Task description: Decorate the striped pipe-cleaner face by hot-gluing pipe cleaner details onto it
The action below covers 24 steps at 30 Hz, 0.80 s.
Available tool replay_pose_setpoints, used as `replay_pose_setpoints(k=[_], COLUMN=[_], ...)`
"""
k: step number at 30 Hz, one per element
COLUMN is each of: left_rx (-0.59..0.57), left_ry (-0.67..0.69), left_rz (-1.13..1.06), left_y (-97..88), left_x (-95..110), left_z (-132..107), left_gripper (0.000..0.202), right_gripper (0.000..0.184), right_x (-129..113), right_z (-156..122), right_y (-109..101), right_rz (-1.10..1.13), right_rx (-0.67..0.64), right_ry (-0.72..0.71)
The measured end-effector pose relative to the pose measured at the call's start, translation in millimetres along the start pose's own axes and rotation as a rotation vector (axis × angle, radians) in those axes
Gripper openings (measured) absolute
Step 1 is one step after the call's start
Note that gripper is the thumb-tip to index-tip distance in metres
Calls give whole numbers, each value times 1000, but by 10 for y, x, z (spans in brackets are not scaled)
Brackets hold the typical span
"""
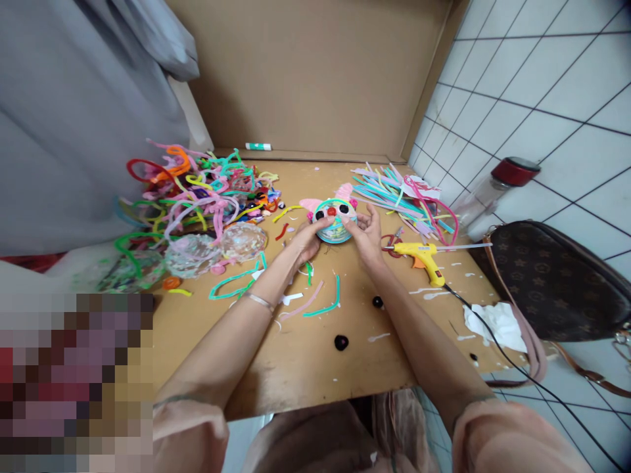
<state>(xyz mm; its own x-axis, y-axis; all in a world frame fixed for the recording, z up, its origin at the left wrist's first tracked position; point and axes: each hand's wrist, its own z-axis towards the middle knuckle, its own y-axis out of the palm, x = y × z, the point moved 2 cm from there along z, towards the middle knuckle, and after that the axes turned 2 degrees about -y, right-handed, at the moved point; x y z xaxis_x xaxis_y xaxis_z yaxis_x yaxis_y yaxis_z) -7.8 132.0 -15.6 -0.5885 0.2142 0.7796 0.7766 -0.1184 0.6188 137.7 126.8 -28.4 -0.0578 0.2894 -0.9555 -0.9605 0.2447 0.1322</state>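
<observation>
A round craft ball [335,220] wound with coloured pipe cleaners has pink ears, two black eyes and a red nose. It rests on the cardboard tabletop [296,355] at the middle. My left hand [306,240] grips its left side with curled fingers. My right hand [365,231] holds its right side, thumb and fingers pressed to the face. A silver bangle sits on my left wrist.
A tangle of coloured pipe cleaners [197,187] and clear plastic balls [217,248] lie at the left. Straight pipe cleaners [399,194] lie at the back right. A yellow glue gun [421,255], black pompoms [341,342], white tissue [495,323], a brown bag [557,282] and a red-capped bottle [497,184] are at the right.
</observation>
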Motion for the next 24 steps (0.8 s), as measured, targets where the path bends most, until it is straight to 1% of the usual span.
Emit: replay_pose_setpoints(k=[3, 5, 10, 15, 21, 24], left_rx=[-8, -14, -22, -51, -24, -17], left_ry=[17, 28, 34, 22, 37, 41], left_rz=[19, 31, 28, 8, 9, 19], left_y=[19, 34, 64, 85, 60, 62], left_x=[-6, -12, -10, 7, -25, -32], left_z=[-10, -16, -37, -68, -55, -51], left_gripper=[48, 47, 46, 44, 49, 48], right_gripper=[115, 118, 110, 106, 105, 106], right_x=[-41, -52, -55, -71, -52, -46], right_z=[-19, -26, -32, -42, -51, -58], right_y=[7, 6, 9, 18, 28, 29], right_rz=[-26, -48, -76, -74, -91, -97], right_rx=[-16, -10, 22, 28, 34, 29], right_ry=[2, 8, 15, 28, 19, 6])
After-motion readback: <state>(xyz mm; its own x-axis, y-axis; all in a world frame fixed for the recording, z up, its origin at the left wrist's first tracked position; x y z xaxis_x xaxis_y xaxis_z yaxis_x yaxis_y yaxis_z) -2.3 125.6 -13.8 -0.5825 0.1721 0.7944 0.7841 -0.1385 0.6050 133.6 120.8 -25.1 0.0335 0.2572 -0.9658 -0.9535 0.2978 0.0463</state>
